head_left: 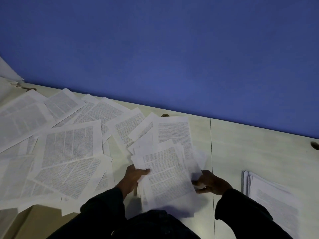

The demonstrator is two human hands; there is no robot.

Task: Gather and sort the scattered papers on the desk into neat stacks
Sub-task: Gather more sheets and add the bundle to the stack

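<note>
Papers dominate this desk scene, and we see a loose bundle of printed sheets (168, 176) held up at the six o'clock edge of the frame, its pages fanned unevenly. The left hand (133, 177) grips the bundle's left edge, thumb laid across the top page and fingers curled beneath. The right hand (209, 184) holds the opposite edge, fingers curled round the lower right corner. Both dark sleeves (103, 214) reach in from below.

At nine o'clock from the bundle, we find scattered papers (69, 147) overlapping at many angles and covering most of that side of the pale desk (250, 149); some hang past its near edge. More sheets lie at twelve o'clock, touching the held bundle's far end.

At three o'clock, well apart from the hands, a squared stack (269, 195) of pages rests flat on the desk, edges roughly aligned.

A seam (211, 144) runs across the desktop just beside the right hand. Beyond the desk, from ten to two o'clock, a blue wall (164, 49) fills the frame. A curled white sheet (8, 69) stands against it at ten o'clock.
</note>
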